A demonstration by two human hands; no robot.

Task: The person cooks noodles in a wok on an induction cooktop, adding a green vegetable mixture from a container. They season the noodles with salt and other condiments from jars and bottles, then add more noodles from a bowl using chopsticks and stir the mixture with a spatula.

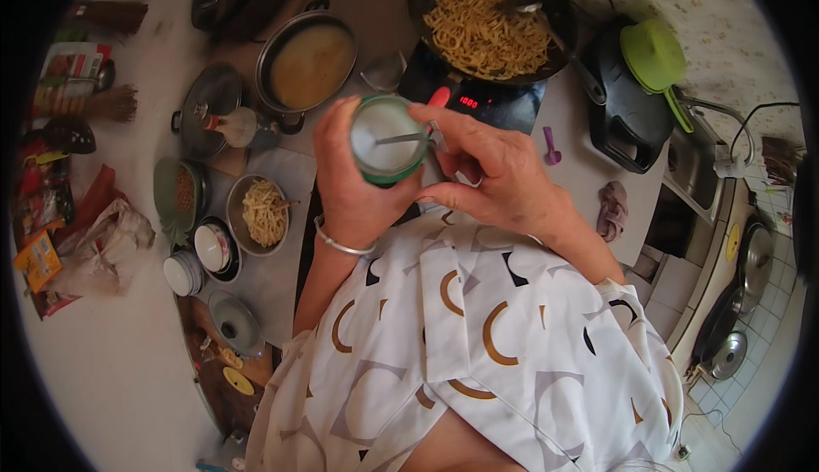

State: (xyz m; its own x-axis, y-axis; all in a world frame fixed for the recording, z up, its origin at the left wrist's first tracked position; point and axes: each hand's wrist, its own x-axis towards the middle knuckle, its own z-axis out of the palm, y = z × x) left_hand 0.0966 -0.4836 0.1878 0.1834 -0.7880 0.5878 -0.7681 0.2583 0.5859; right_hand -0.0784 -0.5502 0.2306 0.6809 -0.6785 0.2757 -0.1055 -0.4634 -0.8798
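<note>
My left hand (349, 171) is wrapped around a round jar (390, 139) with a green side and whitish contents or lid. A thin grey metal piece (402, 139) lies across its top and ends in a small bracket at the right rim. My right hand (496, 168) is at that side, its index finger on the rim near the bracket and its thumb apart. Whether these fingers grip anything is unclear. Beyond the jar, a black wok (563, 37) of noodles (489, 34) with egg sits on an induction cooker (505, 110) with a lit red display. A ladle or turner (563, 50) rests in it.
Left of the cooker stands a pot of cloudy liquid (313, 66). A bowl of pale noodles (265, 213), stacked bowls (214, 248) and a glass lid (235, 323) are at left. A purple measuring spoon (551, 146), a cloth (612, 212) and a green pan (652, 56) are at right.
</note>
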